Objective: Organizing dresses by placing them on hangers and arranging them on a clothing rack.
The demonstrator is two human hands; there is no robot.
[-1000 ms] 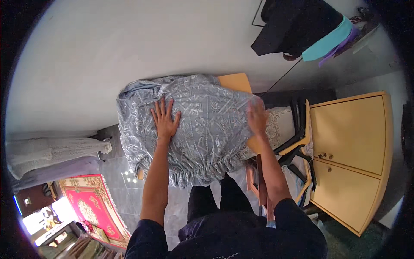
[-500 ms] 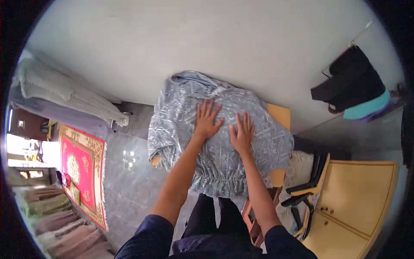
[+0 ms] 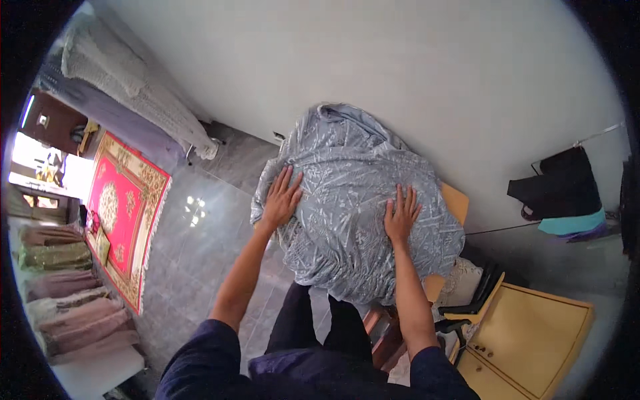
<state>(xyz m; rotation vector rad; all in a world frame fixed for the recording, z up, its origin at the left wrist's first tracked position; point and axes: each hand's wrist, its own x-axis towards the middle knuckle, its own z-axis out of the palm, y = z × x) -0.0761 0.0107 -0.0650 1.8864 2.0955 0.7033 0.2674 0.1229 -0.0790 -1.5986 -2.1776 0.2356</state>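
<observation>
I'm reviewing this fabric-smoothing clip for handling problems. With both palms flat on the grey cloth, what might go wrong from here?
The grey patterned cloth overhangs the small wooden table on nearly every side, so a sideways sweep by the left hand or right hand could drag it off onto the tiled floor. Its hanging front edge lies near the person's legs and may snag or wrinkle again.

There are two hands, the left hand (image 3: pixel 283 199) and the right hand (image 3: pixel 400 216), one grey patterned cloth (image 3: pixel 357 200), one red rug (image 3: pixel 125 213) and one yellow cabinet (image 3: pixel 533 340).
</observation>
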